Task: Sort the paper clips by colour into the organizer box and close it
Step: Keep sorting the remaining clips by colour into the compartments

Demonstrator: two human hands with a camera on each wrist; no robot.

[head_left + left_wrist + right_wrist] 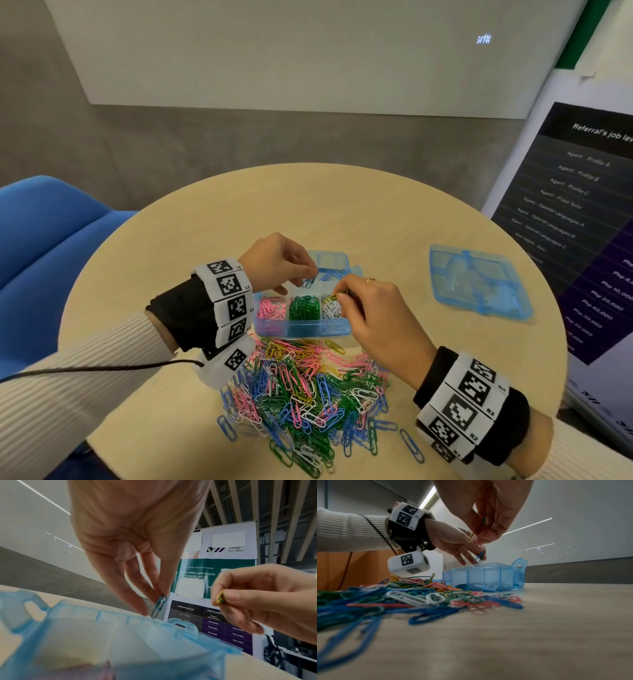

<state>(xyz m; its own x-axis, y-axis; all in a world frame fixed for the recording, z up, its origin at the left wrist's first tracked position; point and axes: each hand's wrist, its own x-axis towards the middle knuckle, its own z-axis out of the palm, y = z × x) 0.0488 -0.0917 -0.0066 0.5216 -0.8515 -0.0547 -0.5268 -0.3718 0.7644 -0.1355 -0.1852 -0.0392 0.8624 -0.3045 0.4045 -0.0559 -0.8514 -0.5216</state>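
A translucent blue organizer box (274,330) stands open mid-table, its near row holding pink clips (271,307), green clips (304,307) and white clips (330,309); blue clips (330,274) lie in a far compartment. My left hand (313,272) pinches a blue clip (159,605) just above the far row. My right hand (337,295) pinches a yellow clip (471,537) over the white compartment, with a green one (483,520) held too. A mixed pile of clips (301,394) lies in front of the box.
The box's loose blue lid (479,282) lies on the round wooden table (376,212) to the right. A blue chair (44,240) stands at the left, and a printed banner (582,205) at the right beyond the table edge.
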